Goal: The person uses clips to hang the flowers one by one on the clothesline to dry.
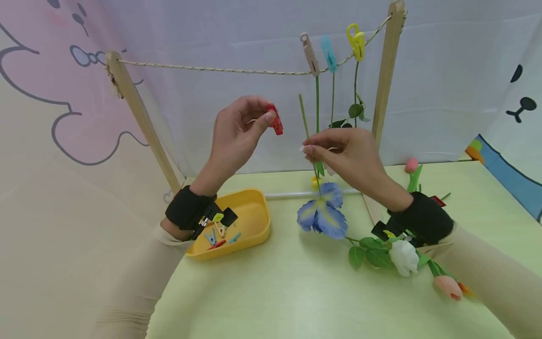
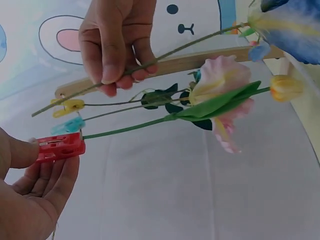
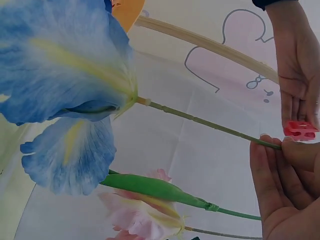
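In the head view my left hand (image 1: 239, 134) pinches a red clothespin (image 1: 275, 119) between thumb and fingertips, below the rope (image 1: 203, 69). My right hand (image 1: 351, 150) pinches the green stem of a blue iris (image 1: 323, 214), which hangs bloom down with its stem end pointing up. The two hands are a short gap apart, and the clothespin does not touch the stem. In the left wrist view the red clothespin (image 2: 61, 147) lies across the thumb and fingers. The right wrist view shows the iris petals (image 3: 65, 65) large and the stem running into the right hand (image 3: 290, 185).
Beige (image 1: 310, 54), blue (image 1: 329, 53) and yellow (image 1: 356, 42) clothespins hold flowers on the rope, tied between wooden posts (image 1: 387, 70). A yellow tray (image 1: 262, 214) with several clothespins stands at left. A white rose (image 1: 404, 257) and tulips (image 1: 449, 287) lie at right.
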Demonstrator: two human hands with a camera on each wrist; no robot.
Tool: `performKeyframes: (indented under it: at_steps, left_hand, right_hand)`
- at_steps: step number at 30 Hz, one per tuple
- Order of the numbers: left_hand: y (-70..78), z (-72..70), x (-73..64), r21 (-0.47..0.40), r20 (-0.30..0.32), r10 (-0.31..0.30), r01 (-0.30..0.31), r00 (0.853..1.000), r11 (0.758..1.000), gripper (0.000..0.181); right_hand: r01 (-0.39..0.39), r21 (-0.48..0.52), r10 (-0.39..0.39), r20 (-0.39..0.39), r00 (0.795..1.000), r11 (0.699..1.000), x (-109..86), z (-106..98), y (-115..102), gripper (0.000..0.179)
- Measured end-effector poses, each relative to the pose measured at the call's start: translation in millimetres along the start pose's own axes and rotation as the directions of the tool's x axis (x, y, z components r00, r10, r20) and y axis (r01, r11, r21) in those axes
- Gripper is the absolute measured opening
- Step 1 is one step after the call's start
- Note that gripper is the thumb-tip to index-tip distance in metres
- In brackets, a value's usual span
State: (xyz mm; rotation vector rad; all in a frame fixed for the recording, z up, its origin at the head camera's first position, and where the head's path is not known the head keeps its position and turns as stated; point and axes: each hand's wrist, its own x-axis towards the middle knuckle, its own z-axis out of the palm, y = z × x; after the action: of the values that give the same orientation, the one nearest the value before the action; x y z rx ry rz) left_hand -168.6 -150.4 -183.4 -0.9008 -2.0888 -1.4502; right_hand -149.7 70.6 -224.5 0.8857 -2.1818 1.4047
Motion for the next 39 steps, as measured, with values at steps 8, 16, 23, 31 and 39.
performKeyframes:
  at_steps: [8, 16, 23, 31, 39]
  left_hand:
    - [14.7, 1.6, 32.5, -0.031, -0.089, 0.019, -0.022, 0.996, 0.999, 0.018]
    - [19.1, 5.9, 60.8, -0.035, -0.178, 0.034, -0.04, 0.983, 0.999, 0.018]
    - [14.9, 13.6, 77.1, -0.093, -0.212, -0.037, 0.018, 0.977, 0.996, 0.018]
    - [11.4, 18.7, 86.2, -0.086, -0.204, -0.092, 0.075, 0.975, 0.993, 0.019]
    - [8.6, 24.3, 90.3, -0.074, -0.176, -0.171, 0.16, 0.969, 0.984, 0.02]
  right_hand:
    - [-0.065, 0.027, 0.065, -0.021, 0.998, 0.998, 21.0, 9, 10, 0.014]
    - [-0.118, 0.039, 0.121, -0.094, 0.988, 0.992, 37.9, 17, 9, 0.015]
    - [-0.125, 0.133, 0.141, -0.114, 0.984, 0.983, 47.3, 23, 16, 0.015]
    - [-0.173, 0.113, 0.186, -0.111, 0.976, 0.978, 52.5, 23, 20, 0.017]
    - [-0.191, 0.13, 0.206, -0.107, 0.973, 0.973, 54.7, 21, 25, 0.017]
